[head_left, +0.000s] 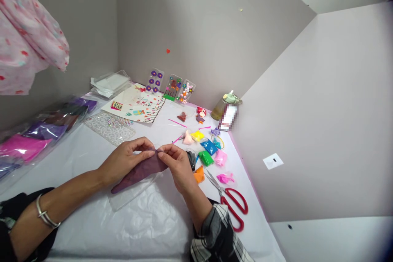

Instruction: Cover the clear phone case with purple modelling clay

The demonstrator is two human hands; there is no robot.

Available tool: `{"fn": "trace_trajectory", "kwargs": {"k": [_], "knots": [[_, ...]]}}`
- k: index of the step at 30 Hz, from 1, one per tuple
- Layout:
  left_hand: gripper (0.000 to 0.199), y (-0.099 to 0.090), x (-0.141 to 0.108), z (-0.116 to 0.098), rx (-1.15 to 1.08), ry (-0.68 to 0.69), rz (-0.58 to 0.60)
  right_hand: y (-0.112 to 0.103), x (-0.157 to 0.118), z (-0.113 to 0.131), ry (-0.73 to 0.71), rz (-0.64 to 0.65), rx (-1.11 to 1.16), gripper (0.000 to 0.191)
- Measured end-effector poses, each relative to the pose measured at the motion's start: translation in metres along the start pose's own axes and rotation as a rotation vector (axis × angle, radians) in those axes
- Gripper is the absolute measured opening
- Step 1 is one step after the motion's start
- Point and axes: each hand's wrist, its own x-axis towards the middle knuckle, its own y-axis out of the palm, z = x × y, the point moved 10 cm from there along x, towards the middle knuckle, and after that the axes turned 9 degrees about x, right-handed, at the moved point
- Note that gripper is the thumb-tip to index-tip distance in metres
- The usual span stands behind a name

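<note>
Both hands pinch the upper edge of a flat, dusky-purple packet (139, 175), thumbs and fingertips almost meeting there. My left hand (127, 161) is closed on it from the left, and my right hand (176, 163) from the right. The packet slants down to the left; whether it is soft clay in a wrapper I cannot tell. Beneath it lies a clear plastic sheet or case (123, 200). Just right of my right hand are an orange packet (199, 175) and a partly hidden black packet (191, 159). Red-handled scissors (224, 192) lie with their blades slightly apart.
Small colored packets, including green (206, 158) and blue (209, 146), sit to the right. A drawn-on paper (135, 104), decorated clear cases (155, 80) and a bottle (217, 109) stand toward the wall. Large colored bags (24, 147) line the left; pink cloth (30, 32) hangs above.
</note>
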Motion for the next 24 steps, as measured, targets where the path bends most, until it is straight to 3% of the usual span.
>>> {"fn": "trace_trajectory", "kwargs": {"k": [7, 12, 18, 24], "knots": [[0.027, 0.007, 0.002, 0.008, -0.156, -0.013, 0.089, -0.003, 0.001, 0.002, -0.026, -0.011, -0.009, 0.019], [0.029, 0.002, 0.005, 0.011, -0.136, -0.024, 0.052, -0.002, 0.0, 0.001, -0.012, -0.01, -0.016, 0.02], [0.034, 0.006, 0.004, 0.012, -0.312, -0.086, 0.087, -0.001, 0.0, 0.002, -0.009, -0.013, -0.007, 0.02], [0.026, 0.006, 0.006, 0.013, -0.248, -0.056, 0.085, 0.0, -0.001, -0.002, 0.021, -0.004, -0.005, 0.021]]}}
